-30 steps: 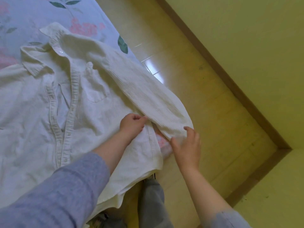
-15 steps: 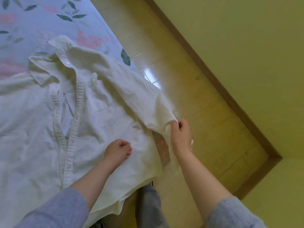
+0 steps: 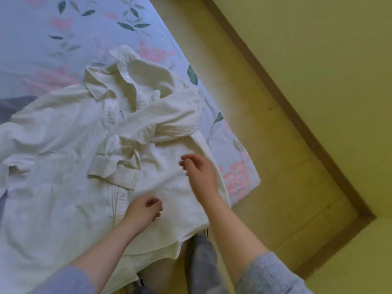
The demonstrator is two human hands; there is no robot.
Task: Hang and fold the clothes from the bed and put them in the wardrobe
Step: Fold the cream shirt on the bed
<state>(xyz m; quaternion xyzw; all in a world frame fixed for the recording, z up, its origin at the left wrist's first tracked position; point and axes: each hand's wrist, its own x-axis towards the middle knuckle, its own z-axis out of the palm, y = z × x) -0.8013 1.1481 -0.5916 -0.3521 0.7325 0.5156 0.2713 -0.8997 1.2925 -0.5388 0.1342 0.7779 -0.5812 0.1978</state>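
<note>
One white shirt (image 3: 63, 145), one floral bed (image 3: 42, 28).
Two bare hands as well: left hand (image 3: 144, 209), right hand (image 3: 201, 172).

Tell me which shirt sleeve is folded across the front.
The sleeve nearest the right hand: it crosses the white shirt's chest; the other sleeve lies out to the opposite side.

Reach-in access: partly obstructed.
A white shirt (image 3: 53, 209) covers the near bed (image 3: 95, 22); its sleeve (image 3: 152, 124) lies bunched across the chest, a raised ridge. The lower shirt front is flat and passable. A bare floor (image 3: 275, 177) strip runs open between bed and wall (image 3: 318, 60).
</note>
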